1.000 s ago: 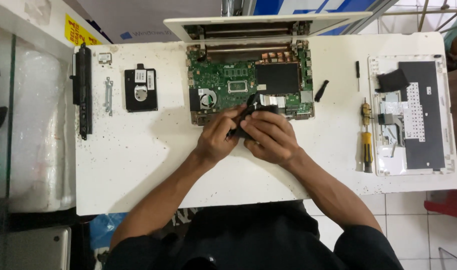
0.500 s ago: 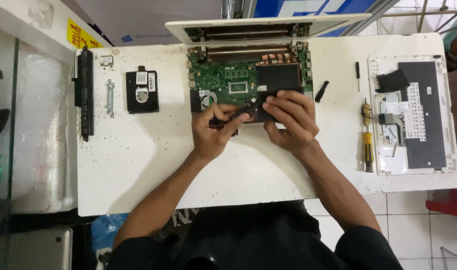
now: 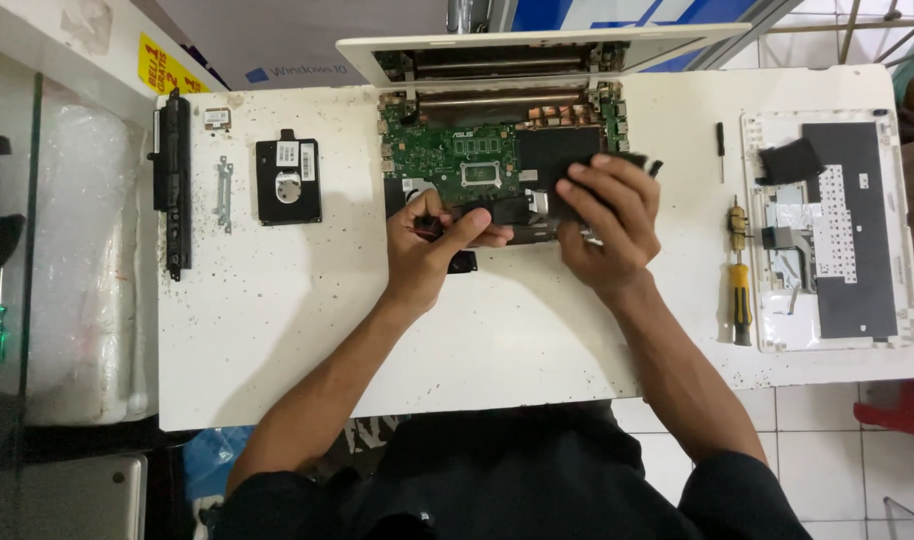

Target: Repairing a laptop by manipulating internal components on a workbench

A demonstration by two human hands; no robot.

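An opened laptop base lies at the far middle of the white table [image 3: 277, 320], its green motherboard [image 3: 447, 155] exposed. My left hand [image 3: 432, 245] pinches a small black part with thin wires at the board's near edge. My right hand [image 3: 607, 215] grips a flat black piece at the board's right side, fingers curled over its top. The white laptop lid [image 3: 537, 45] stands open behind the board.
A long black battery [image 3: 174, 180], a small metal bracket [image 3: 224, 190] and a black hard drive [image 3: 288, 180] lie at the left. A yellow-handled screwdriver [image 3: 740, 290], a thin black tool [image 3: 720, 148] and the white keyboard cover [image 3: 832, 230] lie at the right.
Both hands moved away from the table's middle up to the board. My right hand shifted right and further up with the black piece; my left stayed at the near edge.
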